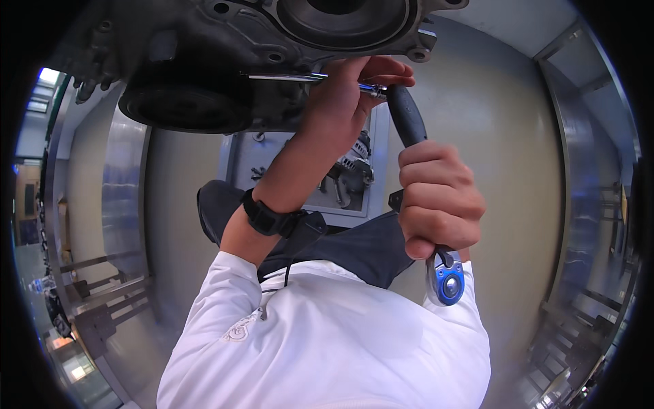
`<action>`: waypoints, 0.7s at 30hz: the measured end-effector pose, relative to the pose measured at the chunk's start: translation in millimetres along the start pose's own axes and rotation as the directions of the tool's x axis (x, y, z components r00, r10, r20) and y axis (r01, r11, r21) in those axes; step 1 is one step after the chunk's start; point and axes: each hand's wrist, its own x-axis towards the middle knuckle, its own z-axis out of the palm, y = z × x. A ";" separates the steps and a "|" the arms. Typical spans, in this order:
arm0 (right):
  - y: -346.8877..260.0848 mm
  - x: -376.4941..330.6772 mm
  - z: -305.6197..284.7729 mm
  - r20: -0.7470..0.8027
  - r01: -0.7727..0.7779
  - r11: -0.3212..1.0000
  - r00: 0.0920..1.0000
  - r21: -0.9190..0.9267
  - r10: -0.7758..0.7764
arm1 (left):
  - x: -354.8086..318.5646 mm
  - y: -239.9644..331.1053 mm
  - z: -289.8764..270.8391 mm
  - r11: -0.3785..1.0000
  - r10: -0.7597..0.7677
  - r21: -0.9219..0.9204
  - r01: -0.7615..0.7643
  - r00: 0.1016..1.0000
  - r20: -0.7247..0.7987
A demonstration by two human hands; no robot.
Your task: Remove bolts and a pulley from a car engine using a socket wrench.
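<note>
My right hand (441, 198) is wrapped round a ratchet wrench (406, 117), near its blue-ringed head. The wrench's dark grip points up and away, its end beside the end of a chrome extension bar (289, 77). Around that bar my left hand (347, 92) is curled, close under a metal engine block (252, 37). The bar runs leftward towards a round black pulley (191, 102) on the engine; its far tip is hard to make out. Part of the bar is hidden behind my left hand and wrist.
Below the engine, a shallow tray (334, 219) holds several metal parts, among them a dark finned part (357, 160). Metal frames with rails stand at the left (122, 198) and the right (572, 184). A black strap (267, 217) circles my left wrist.
</note>
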 end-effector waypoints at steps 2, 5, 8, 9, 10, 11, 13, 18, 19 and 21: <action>-4.6 -4.3 0.7 -0.140 0.014 0.998 0.990 0.058 -0.006 | -2.0 -0.2 -3.3 1.000 -0.007 0.001 0.007 1.000 -0.023; -17.9 -2.4 4.9 -0.030 0.156 0.977 0.988 0.144 -0.153 | -4.9 1.8 -6.7 1.000 0.018 0.002 -0.018 0.998 -0.060; -9.2 -2.6 2.7 0.098 0.048 0.988 0.993 0.145 -0.062 | -4.6 1.1 0.1 1.000 -0.021 -0.013 0.021 0.999 -0.037; -4.9 -2.8 3.9 0.096 0.048 0.987 0.993 0.151 -0.063 | -4.9 3.1 0.4 1.000 -0.020 -0.012 0.019 0.999 -0.043; -0.7 -4.2 4.6 0.148 0.046 0.994 0.987 0.097 -0.060 | -4.0 1.8 1.8 0.999 -0.032 -0.012 0.031 0.998 -0.057; 2.3 -5.4 4.9 0.200 0.045 0.998 0.978 0.041 -0.053 | -3.2 0.6 3.4 0.999 -0.045 -0.015 0.044 0.997 -0.068; 2.9 -3.5 4.0 0.328 0.003 0.998 0.944 0.065 -0.024 | -3.8 1.7 1.1 0.997 -0.072 -0.012 0.071 0.995 -0.070; -1.3 9.3 0.4 0.642 0.099 0.983 0.747 0.152 -0.174 | -3.6 2.1 -9.6 0.999 -0.019 0.028 0.019 1.000 -0.010; -2.8 11.6 -1.9 0.700 0.107 0.980 0.687 0.168 -0.195 | -1.8 0.4 -9.1 1.000 -0.013 0.028 0.012 1.000 0.006; 7.0 1.2 -0.5 0.605 0.041 0.989 0.788 0.139 -0.117 | 2.9 -2.6 -7.0 1.000 -0.009 -0.026 0.010 1.000 0.016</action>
